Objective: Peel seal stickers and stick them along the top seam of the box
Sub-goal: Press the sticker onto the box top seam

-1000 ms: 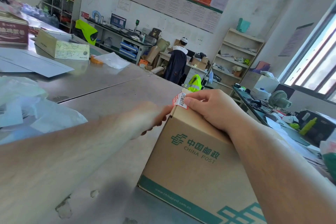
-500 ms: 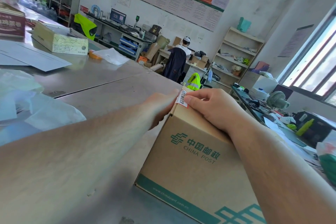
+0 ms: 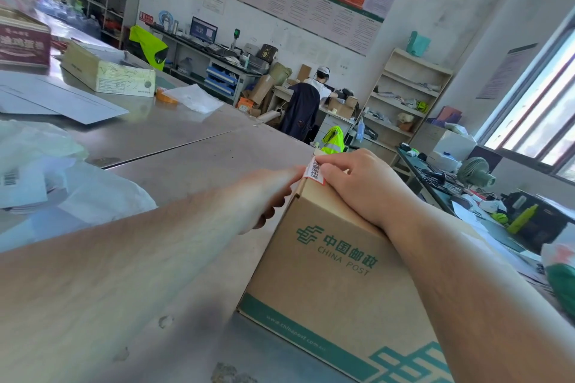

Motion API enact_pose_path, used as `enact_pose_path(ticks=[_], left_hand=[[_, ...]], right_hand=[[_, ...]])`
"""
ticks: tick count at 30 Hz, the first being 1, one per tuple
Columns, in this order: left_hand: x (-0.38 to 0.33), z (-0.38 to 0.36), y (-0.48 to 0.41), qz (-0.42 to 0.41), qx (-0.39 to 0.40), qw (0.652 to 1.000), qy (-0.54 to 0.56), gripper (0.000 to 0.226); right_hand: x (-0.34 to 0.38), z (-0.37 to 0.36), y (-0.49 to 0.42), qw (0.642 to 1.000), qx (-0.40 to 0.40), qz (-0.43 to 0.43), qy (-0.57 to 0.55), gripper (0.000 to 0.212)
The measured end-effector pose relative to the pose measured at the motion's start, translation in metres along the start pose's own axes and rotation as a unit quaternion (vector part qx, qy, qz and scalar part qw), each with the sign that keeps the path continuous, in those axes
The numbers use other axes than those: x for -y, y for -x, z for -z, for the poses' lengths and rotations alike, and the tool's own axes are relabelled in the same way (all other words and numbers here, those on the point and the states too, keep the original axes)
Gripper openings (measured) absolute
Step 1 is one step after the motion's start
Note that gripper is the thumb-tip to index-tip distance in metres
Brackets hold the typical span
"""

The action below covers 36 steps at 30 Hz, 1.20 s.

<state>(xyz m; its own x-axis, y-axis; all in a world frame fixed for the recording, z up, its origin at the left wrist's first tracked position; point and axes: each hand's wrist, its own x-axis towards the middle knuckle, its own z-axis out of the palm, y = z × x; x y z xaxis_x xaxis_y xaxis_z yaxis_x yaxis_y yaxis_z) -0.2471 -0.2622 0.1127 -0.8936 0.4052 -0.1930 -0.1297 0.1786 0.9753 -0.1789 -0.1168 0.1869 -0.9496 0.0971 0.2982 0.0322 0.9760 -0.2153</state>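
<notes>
Seal sticker (image 3: 315, 172) is pinched at the box (image 3: 336, 274) edge by the right hand (image 3: 364, 186) and pressed down by an extended fingertip of the left hand (image 3: 264, 193). Firm, crease-free rubbing across the seam is advised.

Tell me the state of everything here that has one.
China Post box, closed, upright.
Seal sticker, at the box's far top edge, held between both hands.
Right hand, on box top, pinching sticker.
Left hand, blurred, touching sticker at box's side.
Monitor, lit.
Desk fan, cannot tell whether running.
</notes>
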Motion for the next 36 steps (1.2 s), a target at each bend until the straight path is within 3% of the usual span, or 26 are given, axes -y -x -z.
enact_pose_path(ticks=[6,10,17,20,23,27,29,33,36], left_hand=[[0.003,0.001,0.024,-0.044,-0.030,0.998,0.024,0.052],[0.009,0.011,0.044,-0.070,-0.099,0.992,0.035,0.049],[0.017,0.023,0.103,-0.125,-0.102,0.985,0.058,0.055],[0.027,0.004,0.132,-0.123,-0.049,0.988,0.080,0.058],[0.040,-0.025,0.157,-0.112,0.069,0.986,0.104,0.045],[0.060,-0.075,0.164,-0.051,0.215,0.963,0.153,0.017],[0.069,-0.097,0.164,-0.030,0.269,0.945,0.181,0.027],[0.085,-0.137,0.153,-0.060,0.274,0.956,0.082,0.037],[0.090,-0.166,0.146,-0.114,0.260,0.958,0.024,0.028]], right_hand=[[0.011,0.010,0.006,0.998,0.034,-0.012,0.052,0.037],[0.027,0.022,0.018,0.997,0.036,-0.030,0.064,0.032],[0.042,0.033,0.084,0.993,-0.116,-0.014,-0.018,0.024],[0.034,0.032,0.138,0.983,-0.173,-0.027,-0.060,0.021],[0.012,0.023,0.193,0.971,-0.183,-0.074,-0.134,0.026],[-0.042,-0.008,0.255,0.958,-0.174,-0.189,-0.126,0.035],[-0.076,-0.024,0.279,0.945,-0.159,-0.246,-0.143,0.038],[-0.141,-0.043,0.313,0.910,-0.147,-0.362,-0.138,0.034],[-0.173,-0.042,0.320,0.881,-0.174,-0.414,-0.148,0.039]])
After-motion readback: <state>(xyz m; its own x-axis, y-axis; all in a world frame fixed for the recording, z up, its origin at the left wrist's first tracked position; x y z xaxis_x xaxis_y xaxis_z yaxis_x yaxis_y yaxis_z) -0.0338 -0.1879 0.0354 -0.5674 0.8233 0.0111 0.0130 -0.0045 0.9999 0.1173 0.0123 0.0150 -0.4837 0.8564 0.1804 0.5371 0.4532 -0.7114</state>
